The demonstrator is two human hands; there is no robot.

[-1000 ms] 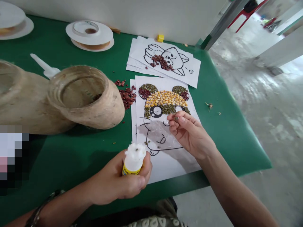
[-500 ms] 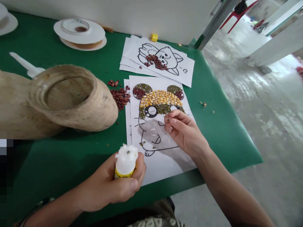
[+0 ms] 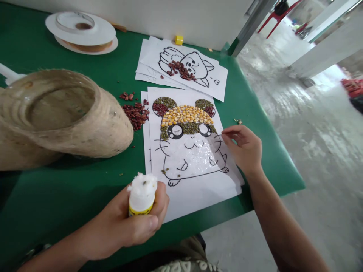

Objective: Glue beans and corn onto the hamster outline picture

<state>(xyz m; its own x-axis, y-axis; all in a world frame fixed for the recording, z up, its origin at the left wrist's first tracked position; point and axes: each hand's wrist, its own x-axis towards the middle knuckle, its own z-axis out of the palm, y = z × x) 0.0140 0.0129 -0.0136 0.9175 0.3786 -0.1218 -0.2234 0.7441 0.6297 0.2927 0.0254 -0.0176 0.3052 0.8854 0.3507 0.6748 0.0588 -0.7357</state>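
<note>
The hamster drawing (image 3: 193,151) lies flat on the counter (image 3: 70,189) right in front of you, on top of another sheet. Its upper part is covered: corn kernels (image 3: 185,114) fill the forehead, a band of green beans (image 3: 189,128) runs between and beside the eyes, and both ears are packed with green and red seeds. Below the eyes, the cheeks, belly and paws show only the printed outline under a wet, shiny film, with a few stray seeds (image 3: 164,172) by the lower left foot. By my reading, the head is roughly done and the whole body is left to cover.

Your right hand (image 3: 244,147) rests at the right edge of the sheet, beside the whiskers, fingers curled and thumb and forefinger tips drawn together. I cannot tell whether a seed sits between them. Your left hand (image 3: 133,223) is closed round the glue stick (image 3: 141,194), held upright near the sheet's lower left corner with its white, seed-flecked tip exposed.

Just left of the sheet is a loose pile of red beans (image 3: 135,112), and beyond that a woven basket (image 3: 70,124) lies tipped on its side. Behind, a second drawing (image 3: 188,66) carries a small patch of red beans. A yellow cap (image 3: 178,39) and a white reel (image 3: 82,32) stand near the wall.
</note>
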